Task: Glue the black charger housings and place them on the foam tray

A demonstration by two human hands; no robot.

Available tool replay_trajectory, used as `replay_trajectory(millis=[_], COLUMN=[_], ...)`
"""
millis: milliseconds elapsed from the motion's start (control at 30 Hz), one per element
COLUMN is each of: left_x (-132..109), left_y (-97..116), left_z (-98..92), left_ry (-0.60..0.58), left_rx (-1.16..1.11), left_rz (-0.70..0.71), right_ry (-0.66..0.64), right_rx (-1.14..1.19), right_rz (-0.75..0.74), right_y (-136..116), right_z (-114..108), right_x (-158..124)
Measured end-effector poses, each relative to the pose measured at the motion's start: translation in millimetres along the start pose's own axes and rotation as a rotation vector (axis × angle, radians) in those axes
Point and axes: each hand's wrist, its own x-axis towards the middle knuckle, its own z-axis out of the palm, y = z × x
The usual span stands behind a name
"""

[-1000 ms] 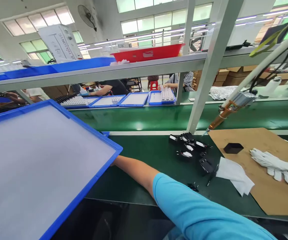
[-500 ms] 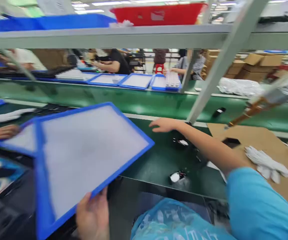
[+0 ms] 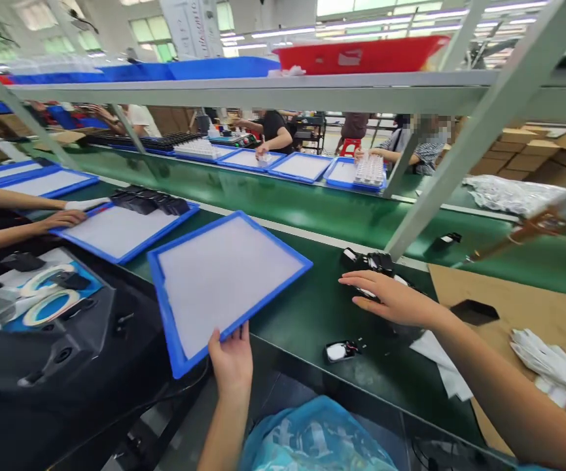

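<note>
**One blue-rimmed white rectangular tray (image 3: pixel 231 278) in the left hand (image 3: pixel 233 363), right hand (image 3: pixel 388 297) open**

The left hand grips the tray's near edge. The right hand, fingers straight, is at a pile of small black devices (image 3: pixel 381 261), too overlapped to count; contact is unclear. One black-and-white device (image 3: pixel 337 352) lies between the hands. Two cream tape rings (image 3: pixel 31 312) lie left of the left hand.

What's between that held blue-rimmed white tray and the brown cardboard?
In the head view: black plastic parts, a white sheet, and the right hand over green tabletop.
</note>
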Motion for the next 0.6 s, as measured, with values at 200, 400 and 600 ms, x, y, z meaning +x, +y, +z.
replay_trajectory(millis=[200,400,600], left_x=[28,0,-26], left_y=[-7,-23,-49], left_z=[12.7,18.4,45.5], left_ry=[-0.194,-0.845,-1.579], left_rx=[0.134,0.655,1.167], left_rz=[-0.404,-0.353,-0.206], right_ry=[0.112,0.342,1.234], right_rx=[0.004,0.107,0.322], right_rz=[0.105,0.214,0.335], right_y=[-11,-18,27], right_z=[6,29,32], right_x=[-54,-101,-115])
